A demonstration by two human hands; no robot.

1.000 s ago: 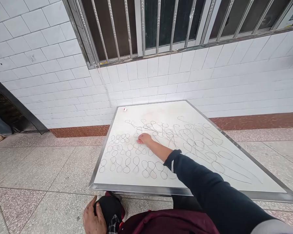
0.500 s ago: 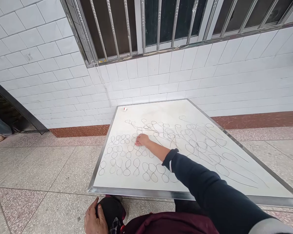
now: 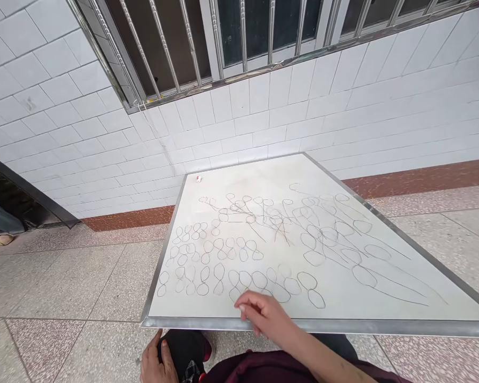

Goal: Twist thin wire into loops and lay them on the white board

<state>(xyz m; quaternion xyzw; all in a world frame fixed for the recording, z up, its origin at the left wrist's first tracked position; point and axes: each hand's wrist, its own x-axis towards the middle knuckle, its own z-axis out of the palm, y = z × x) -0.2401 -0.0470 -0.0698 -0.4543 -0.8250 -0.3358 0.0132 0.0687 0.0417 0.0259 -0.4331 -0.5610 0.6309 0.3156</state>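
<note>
My right hand (image 3: 265, 315) is over the near edge of a white board (image 3: 239, 170) with a grey metal frame. Its fingers are bent together as in a pinch; whether anything small is between them I cannot make out. Rows of thin looped figure-eights (image 3: 204, 279) cover the board's left part, and one larger figure-eight (image 3: 312, 290) is just right of the hand. Tangled loops and long lines (image 3: 323, 234) spread over the right part. My left hand (image 3: 157, 363) rests on my dark-clothed knee (image 3: 182, 348), fingers apart, holding nothing.
A small red-and-white object (image 3: 199, 179) lies in the board's far left corner. Behind stands a white tiled wall (image 3: 231, 125) with a barred window (image 3: 259, 32). Speckled floor tiles (image 3: 64, 282) surround the board. At the left is a dark doorway (image 3: 8, 186).
My right hand has come back from the middle-left rows to the near edge, and the dark sleeve is out of view. The camera has shifted slightly. My left hand stays on the knee.
</note>
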